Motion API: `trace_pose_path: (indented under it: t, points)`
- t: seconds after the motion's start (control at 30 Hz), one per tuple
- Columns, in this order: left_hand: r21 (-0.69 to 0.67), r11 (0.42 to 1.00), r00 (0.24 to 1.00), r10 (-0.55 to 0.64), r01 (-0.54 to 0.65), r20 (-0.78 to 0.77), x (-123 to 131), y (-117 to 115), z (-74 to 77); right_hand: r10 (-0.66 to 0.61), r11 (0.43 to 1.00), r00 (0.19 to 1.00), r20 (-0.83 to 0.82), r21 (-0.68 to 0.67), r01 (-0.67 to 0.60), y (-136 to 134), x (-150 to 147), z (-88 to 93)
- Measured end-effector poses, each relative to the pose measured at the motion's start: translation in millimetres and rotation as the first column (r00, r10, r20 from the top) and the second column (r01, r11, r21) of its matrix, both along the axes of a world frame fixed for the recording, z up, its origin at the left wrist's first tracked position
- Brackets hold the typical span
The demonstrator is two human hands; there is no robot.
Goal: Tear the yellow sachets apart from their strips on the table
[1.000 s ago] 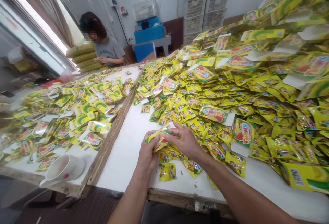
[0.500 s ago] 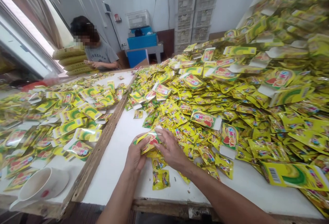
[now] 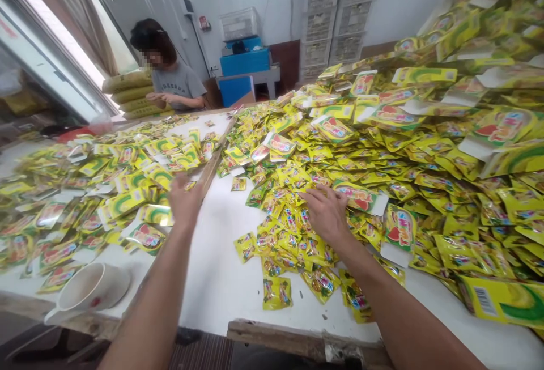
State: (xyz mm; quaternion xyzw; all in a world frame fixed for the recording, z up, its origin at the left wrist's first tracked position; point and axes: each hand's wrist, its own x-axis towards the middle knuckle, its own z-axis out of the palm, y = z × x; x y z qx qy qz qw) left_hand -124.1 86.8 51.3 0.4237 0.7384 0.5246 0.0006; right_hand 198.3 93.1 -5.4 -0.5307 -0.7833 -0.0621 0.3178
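Now | right hand on yellow sachets | lettering blurred | barcode bottom-right

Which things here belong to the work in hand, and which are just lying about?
In hand: right hand flat on sachets; left hand open above pouches.
Lying about: cup, crates, blue box, sacks.

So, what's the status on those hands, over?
Left hand open, above packs on the left. Right hand flat on sachet pile. Cup apart.
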Motion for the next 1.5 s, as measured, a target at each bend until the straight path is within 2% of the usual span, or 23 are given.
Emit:
trace_pose_path:
  t: [0.07,0.1,0.2,0.3,0.37,0.43,0.5,0.53,0.6,0.7,0.77,0.83,0.9,0.93,0.97,1.0,1.07,1.13,1.2,1.27,1.37,1.43,1.5]
  points:
    - [-0.263,0.947,0.983,-0.177,0.182,0.042,36.0,6.8,-17.8,0.042,0.999,0.994,-0.097,0.032,-0.039,-2.8,-1.4,2.4]
    - [-0.36,0.909,0.975,-0.222,0.211,0.01,53.2,11.0,-23.9,0.065,0.998,0.986,-0.152,0.037,-0.06,-4.4,-1.7,3.9]
    - [-0.553,0.818,0.959,-0.26,0.159,-0.109,89.9,25.3,-33.3,0.097,0.994,0.949,-0.299,-0.016,-0.107,-9.2,-2.3,8.4]
    - [-0.652,0.74,0.903,-0.38,0.166,-0.201,102.0,39.4,-37.9,0.002,0.971,0.905,-0.426,-0.217,-0.104,-13.5,-4.2,12.8]
    - [-0.704,0.671,0.833,-0.511,0.232,-0.212,101.9,45.3,-41.4,-0.085,0.915,0.85,-0.52,-0.379,-0.14,-15.3,-6.4,15.1]
    - [-0.729,0.624,0.781,-0.591,0.283,-0.203,99.8,46.1,-45.4,-0.143,0.845,0.752,-0.644,-0.475,-0.246,-16.2,-8.7,16.7]
    - [-0.728,0.617,0.761,-0.614,0.297,-0.209,97.4,41.8,-49.4,-0.177,0.786,0.646,-0.743,-0.501,-0.362,-16.7,-10.5,17.6]
    - [-0.725,0.617,0.751,-0.625,0.307,-0.214,96.1,38.4,-51.2,-0.188,0.765,0.619,-0.762,-0.509,-0.394,-17.0,-11.1,18.0]
    - [-0.71,0.617,0.726,-0.652,0.34,-0.218,93.7,30.5,-54.2,-0.211,0.739,0.64,-0.739,-0.549,-0.39,-18.0,-12.1,19.2]
    - [-0.69,0.618,0.71,-0.671,0.377,-0.214,89.9,20.7,-55.4,-0.253,0.73,0.715,-0.652,-0.613,-0.301,-20.2,-13.3,21.7]
    - [-0.68,0.643,0.732,-0.642,0.353,-0.227,87.1,16.5,-53.6,-0.264,0.72,0.722,-0.64,-0.629,-0.294,-21.1,-13.8,22.8]
    - [-0.641,0.702,0.794,-0.562,0.31,-0.231,84.9,12.5,-50.0,-0.259,0.717,0.708,-0.658,-0.621,-0.315,-21.0,-13.8,22.4]
    - [-0.539,0.765,0.879,-0.469,0.353,-0.089,85.2,6.6,-45.8,-0.24,0.73,0.688,-0.685,-0.595,-0.337,-20.2,-13.7,20.9]
    - [-0.458,0.782,0.893,-0.446,0.422,0.062,87.1,2.2,-43.8,-0.225,0.74,0.674,-0.703,-0.574,-0.351,-19.9,-14.0,20.1]
    - [-0.358,0.784,0.862,-0.445,0.506,0.244,90.4,-3.3,-42.1,-0.213,0.748,0.655,-0.725,-0.552,-0.369,-19.8,-14.5,19.5]
    - [-0.25,0.771,0.784,-0.458,0.585,0.42,95.1,-9.7,-40.6,-0.201,0.749,0.629,-0.751,-0.532,-0.395,-20.1,-15.5,19.1]
    - [-0.079,0.718,0.578,-0.484,0.691,0.657,108.0,-24.5,-38.8,-0.18,0.73,0.567,-0.804,-0.496,-0.471,-21.4,-18.3,18.8]
    - [0.021,0.674,0.424,-0.489,0.738,0.762,122.3,-39.1,-38.2,-0.163,0.68,0.531,-0.832,-0.485,-0.55,-23.4,-21.6,17.9]
    - [0.088,0.649,0.335,-0.499,0.756,0.799,134.3,-50.6,-38.6,-0.159,0.632,0.547,-0.822,-0.511,-0.583,-25.1,-23.8,15.6]
    - [0.123,0.639,0.292,-0.503,0.759,0.813,141.4,-57.3,-39.2,-0.167,0.632,0.604,-0.779,-0.555,-0.541,-26.1,-24.2,13.3]
    - [0.105,0.632,0.289,-0.489,0.768,0.823,142.6,-58.9,-38.4,-0.166,0.691,0.674,-0.72,-0.573,-0.441,-26.0,-21.6,14.3]
    - [0.062,0.611,0.312,-0.486,0.789,0.816,138.8,-56.4,-36.0,-0.155,0.707,0.674,-0.722,-0.558,-0.435,-25.0,-18.5,17.9]
    - [0.004,0.579,0.34,-0.483,0.815,0.807,133.4,-53.2,-32.8,-0.123,0.696,0.633,-0.764,-0.521,-0.494,-23.3,-15.5,20.9]
